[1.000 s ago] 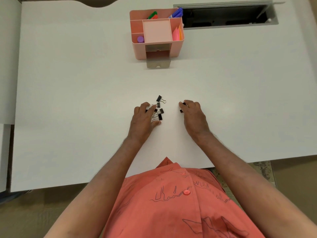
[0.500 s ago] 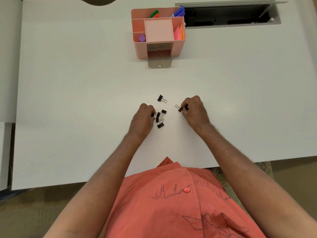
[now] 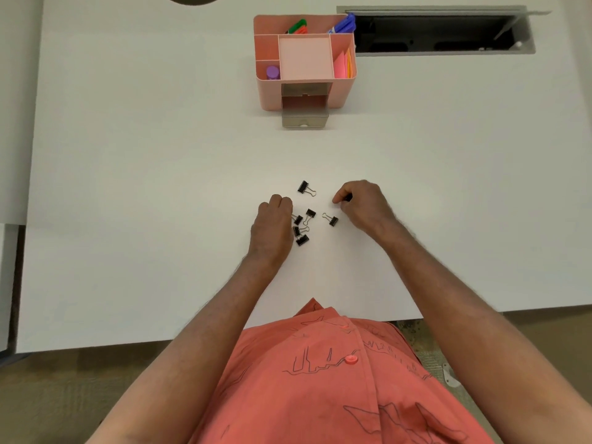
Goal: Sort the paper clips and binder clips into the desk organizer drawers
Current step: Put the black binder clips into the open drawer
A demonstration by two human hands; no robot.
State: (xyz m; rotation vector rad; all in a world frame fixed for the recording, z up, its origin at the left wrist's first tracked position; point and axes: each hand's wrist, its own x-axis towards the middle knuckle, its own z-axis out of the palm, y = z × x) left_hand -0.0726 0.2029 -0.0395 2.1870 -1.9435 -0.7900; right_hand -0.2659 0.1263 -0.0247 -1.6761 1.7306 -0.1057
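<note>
— Since half a second ago, what has moved?

— One binder clip [image 3: 331,219] now lies free on the white tabletop [image 3: 128,187], just beside the right hand [image 3: 365,205], which was pinching a clip then. That hand is curled, and its fingertips pinch something small and black; I cannot tell if it is another clip. The left hand [image 3: 272,225] is where it was, fingers bent down at the edge of the cluster of binder clips [image 3: 302,227].

— Does the left hand hold a clip?

— I cannot tell; the fingers hide it. One more lone binder clip [image 3: 306,188] lies apart, farther from the person than both hands.

— And the organizer?

— The pink desk organizer [image 3: 304,62] stands well apart at the far side, with its lower drawer [image 3: 305,118] pulled out. Markers, a purple cap and coloured notes sit in its top compartments. Nothing stands between the clips and the drawer. A cable hatch [image 3: 439,30] is open to its right.
</note>
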